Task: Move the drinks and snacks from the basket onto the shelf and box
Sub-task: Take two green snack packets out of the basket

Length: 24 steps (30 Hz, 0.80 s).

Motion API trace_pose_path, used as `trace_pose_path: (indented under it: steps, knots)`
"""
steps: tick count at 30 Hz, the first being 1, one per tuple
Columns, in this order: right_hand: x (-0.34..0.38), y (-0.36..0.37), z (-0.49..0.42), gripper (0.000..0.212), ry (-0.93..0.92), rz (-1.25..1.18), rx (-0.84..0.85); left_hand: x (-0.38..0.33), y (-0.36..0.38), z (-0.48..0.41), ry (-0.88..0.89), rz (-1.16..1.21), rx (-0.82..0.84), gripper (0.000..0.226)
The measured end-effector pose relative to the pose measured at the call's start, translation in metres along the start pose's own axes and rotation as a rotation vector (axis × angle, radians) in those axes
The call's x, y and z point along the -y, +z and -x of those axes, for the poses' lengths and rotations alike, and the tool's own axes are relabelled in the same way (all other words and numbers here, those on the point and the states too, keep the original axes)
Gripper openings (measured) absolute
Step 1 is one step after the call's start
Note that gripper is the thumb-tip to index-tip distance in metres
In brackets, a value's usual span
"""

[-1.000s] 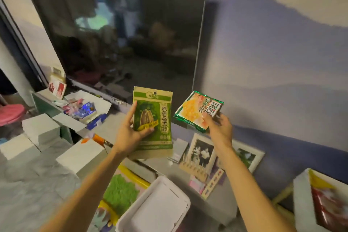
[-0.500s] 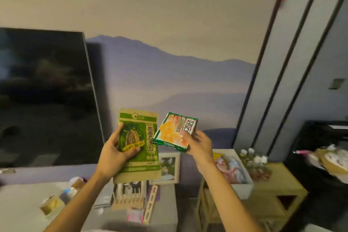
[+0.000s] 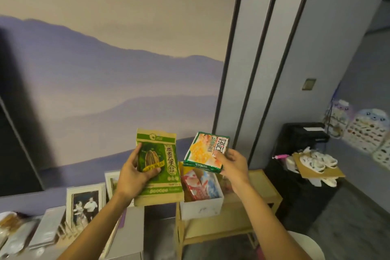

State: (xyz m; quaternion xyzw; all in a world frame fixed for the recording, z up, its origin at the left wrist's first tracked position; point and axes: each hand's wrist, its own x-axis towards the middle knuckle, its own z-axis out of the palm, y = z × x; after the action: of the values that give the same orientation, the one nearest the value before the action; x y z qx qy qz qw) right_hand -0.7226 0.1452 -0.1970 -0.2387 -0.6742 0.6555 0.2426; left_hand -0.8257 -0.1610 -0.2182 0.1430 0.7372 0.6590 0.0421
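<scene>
My left hand [image 3: 135, 173] grips a green and tan bag of sunflower seeds [image 3: 162, 169], held upright in front of me. My right hand [image 3: 232, 164] holds a green and orange snack pack [image 3: 205, 151], tilted, just above a white box [image 3: 202, 205]. Red and white snack packets [image 3: 200, 184] lie inside that box. The box stands on the top of a light wooden shelf [image 3: 261, 183]. No basket is in view.
A grey cabinet [image 3: 130, 228] at lower left carries framed photos [image 3: 85, 205] and small items. A black stand [image 3: 299, 186] with shoes on cardboard [image 3: 318, 164] is to the right of the shelf. Behind everything is a mountain mural wall.
The view has swung right, from the television and cabinet to the shelf with the white box. Both hands still hold their packs, and the right pack now hangs over the box.
</scene>
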Motion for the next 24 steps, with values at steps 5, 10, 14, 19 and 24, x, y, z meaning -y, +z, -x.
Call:
trace_pose_path:
  steps: [5, 10, 14, 19, 24]
  knots:
    - [-0.029, -0.033, -0.047, 0.023, 0.039, 0.033, 0.031, 0.026, 0.056, -0.024, -0.089, -0.027, 0.003, 0.109]
    - [-0.064, -0.040, -0.089, 0.019, 0.089, 0.044, 0.046, 0.055, 0.090, -0.065, -0.154, -0.060, 0.023, 0.108]
    - [-0.096, -0.037, -0.133, 0.016, 0.138, 0.143, 0.072, 0.093, 0.119, -0.107, -0.213, -0.042, 0.059, 0.104]
    - [-0.139, -0.031, -0.192, 0.023, 0.182, 0.276, 0.146, 0.154, 0.155, -0.154, -0.291, -0.037, 0.097, 0.103]
    - [-0.213, -0.021, -0.235, 0.026, 0.306, 0.301, 0.189, 0.210, 0.193, -0.170, -0.377, -0.027, 0.108, 0.095]
